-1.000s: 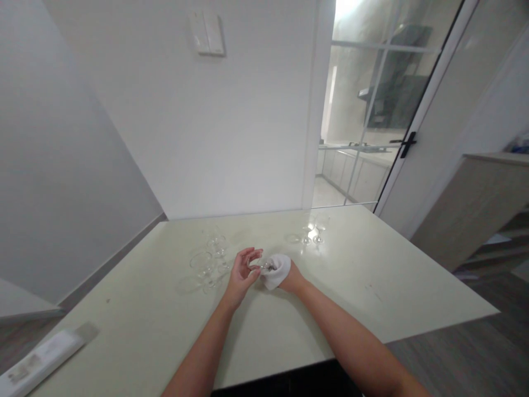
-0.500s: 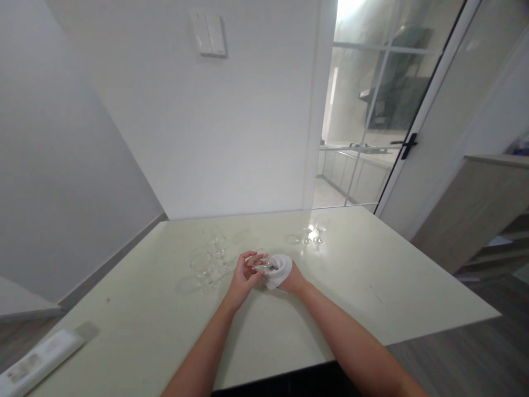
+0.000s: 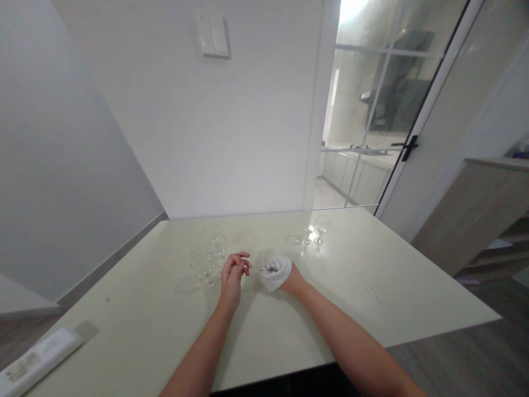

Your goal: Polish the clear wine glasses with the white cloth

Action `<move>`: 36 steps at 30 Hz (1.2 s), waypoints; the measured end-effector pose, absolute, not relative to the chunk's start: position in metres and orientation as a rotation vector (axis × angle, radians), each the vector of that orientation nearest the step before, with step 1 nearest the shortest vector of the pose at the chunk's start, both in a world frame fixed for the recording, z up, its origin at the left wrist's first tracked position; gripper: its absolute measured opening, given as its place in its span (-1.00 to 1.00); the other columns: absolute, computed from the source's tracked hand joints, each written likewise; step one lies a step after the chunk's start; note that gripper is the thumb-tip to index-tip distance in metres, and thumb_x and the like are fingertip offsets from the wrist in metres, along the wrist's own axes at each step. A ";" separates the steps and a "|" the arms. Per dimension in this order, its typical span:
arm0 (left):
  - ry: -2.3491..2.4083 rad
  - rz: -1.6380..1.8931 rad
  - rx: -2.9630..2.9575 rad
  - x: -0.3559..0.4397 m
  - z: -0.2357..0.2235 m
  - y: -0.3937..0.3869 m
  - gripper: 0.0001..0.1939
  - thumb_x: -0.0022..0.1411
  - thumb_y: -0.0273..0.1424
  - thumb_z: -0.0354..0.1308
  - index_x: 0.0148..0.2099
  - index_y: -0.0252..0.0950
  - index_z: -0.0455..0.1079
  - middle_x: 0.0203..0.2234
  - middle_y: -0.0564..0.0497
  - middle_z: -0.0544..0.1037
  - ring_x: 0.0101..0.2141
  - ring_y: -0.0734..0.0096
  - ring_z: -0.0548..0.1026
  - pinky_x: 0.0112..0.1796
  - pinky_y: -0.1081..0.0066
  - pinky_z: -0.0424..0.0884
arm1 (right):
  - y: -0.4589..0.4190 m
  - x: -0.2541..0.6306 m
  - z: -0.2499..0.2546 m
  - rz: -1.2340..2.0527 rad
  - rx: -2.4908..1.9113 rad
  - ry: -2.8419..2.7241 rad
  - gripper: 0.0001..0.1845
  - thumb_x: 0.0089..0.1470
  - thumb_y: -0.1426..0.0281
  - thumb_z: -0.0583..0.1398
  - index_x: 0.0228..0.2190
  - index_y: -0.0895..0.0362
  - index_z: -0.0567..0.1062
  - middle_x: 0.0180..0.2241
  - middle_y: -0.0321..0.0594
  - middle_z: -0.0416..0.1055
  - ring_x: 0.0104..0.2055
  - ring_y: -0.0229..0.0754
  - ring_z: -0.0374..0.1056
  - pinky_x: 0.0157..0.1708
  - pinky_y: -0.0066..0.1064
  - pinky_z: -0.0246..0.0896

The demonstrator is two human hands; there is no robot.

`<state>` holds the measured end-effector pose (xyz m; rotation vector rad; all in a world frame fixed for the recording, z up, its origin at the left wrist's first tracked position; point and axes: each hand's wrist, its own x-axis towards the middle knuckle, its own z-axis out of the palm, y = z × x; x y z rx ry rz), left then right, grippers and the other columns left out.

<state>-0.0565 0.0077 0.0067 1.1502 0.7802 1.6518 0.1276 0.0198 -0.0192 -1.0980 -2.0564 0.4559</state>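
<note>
A white cloth [image 3: 278, 280] covers most of my right hand [image 3: 292, 278], whose fingers are hidden under it. Through the cloth this hand grips a small clear stemmed glass [image 3: 261, 261], its bowl tipped toward the left. Just left of the glass, and apart from it, is my left hand [image 3: 235, 271], open and holding nothing, its fingers loosely bent. Beyond that hand on the left stand more clear stemmed glasses, one nearer [image 3: 203, 266] and others farther back [image 3: 217, 241].
Two stemmed glasses [image 3: 313, 234] stand at the back right of the pale table [image 3: 136, 309]. A long white box [image 3: 41, 358] lies at the near left corner. A wall with a light switch [image 3: 212, 36] and a glazed door [image 3: 372, 110] rise behind.
My left hand has let go of the glass and moved left. The glass stays in the cloth-covered right hand, which has hardly moved.
</note>
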 end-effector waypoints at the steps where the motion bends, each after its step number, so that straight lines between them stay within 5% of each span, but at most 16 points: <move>1: 0.776 1.640 1.160 -0.056 0.007 0.007 -0.83 0.10 -0.41 0.15 -0.41 -0.28 0.19 -0.22 -0.01 0.46 -0.44 0.51 0.40 -0.47 0.50 0.27 | 0.020 0.128 -0.019 0.450 -1.097 -2.063 -0.77 0.05 0.29 0.19 -0.55 0.14 0.41 -0.56 -0.31 0.33 -0.46 -0.26 0.19 -0.40 -0.43 0.04; 36: 0.772 1.566 1.170 -0.054 0.006 0.007 -0.86 0.09 -0.43 0.09 -0.42 -0.27 0.15 -0.27 0.02 0.46 -0.52 0.55 0.35 -0.51 0.49 0.25 | 0.019 0.126 -0.017 0.394 -1.071 -2.094 -0.74 0.08 0.29 0.19 -0.57 0.15 0.40 -0.59 -0.35 0.25 -0.49 -0.29 0.13 -0.42 -0.44 0.01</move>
